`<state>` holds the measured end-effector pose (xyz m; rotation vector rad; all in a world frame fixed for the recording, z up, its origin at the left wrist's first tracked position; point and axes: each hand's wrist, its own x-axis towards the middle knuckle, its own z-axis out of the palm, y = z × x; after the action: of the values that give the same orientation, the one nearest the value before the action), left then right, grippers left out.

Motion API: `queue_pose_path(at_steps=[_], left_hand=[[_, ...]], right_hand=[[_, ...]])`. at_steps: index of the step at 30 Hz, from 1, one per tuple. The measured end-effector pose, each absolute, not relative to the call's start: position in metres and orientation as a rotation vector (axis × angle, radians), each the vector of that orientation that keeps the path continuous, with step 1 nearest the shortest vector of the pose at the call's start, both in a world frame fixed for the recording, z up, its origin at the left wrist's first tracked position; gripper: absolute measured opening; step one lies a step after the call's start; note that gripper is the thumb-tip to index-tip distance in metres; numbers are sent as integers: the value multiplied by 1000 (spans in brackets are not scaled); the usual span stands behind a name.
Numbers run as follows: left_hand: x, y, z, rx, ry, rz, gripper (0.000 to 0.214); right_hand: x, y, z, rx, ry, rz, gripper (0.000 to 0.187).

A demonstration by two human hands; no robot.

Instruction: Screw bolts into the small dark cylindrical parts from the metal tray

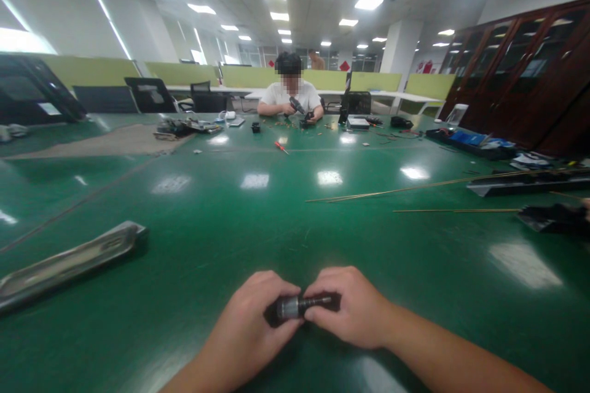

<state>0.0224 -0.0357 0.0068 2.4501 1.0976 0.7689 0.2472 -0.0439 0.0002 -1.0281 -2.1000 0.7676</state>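
Low in the middle of the head view, my left hand [249, 319] is closed around the dark body of what looks like a power screwdriver [289, 307]. A grey collar rings its front. From there a black, stepped nose and a thin metal tip point to the right. My right hand [354, 310] is closed at that front end, thumb and fingers on either side of the nose. Both hands are just above the green tabletop [258, 227]. The rear of the tool is hidden by my left hand.
A long metal piece [74, 264] lies at the left. Thin brass-coloured rods [369, 195] extend from dark channel pieces [530, 183] on the right. Across the table a person [289, 95] holds a power drill [296, 105]. A red screwdriver [280, 147] lies before them.
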Motion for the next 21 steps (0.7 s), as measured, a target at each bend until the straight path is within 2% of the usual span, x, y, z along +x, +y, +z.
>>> queue_pose_path(at_steps=[16,21], left_hand=[[22,-35,8,2498,1034,828,18],[21,-35,7,2525,1024,851,18]], right_hand=[[246,-44,0,-1016,-2122,759,18],[246,-44,-2,-1011,-2124,770,14]])
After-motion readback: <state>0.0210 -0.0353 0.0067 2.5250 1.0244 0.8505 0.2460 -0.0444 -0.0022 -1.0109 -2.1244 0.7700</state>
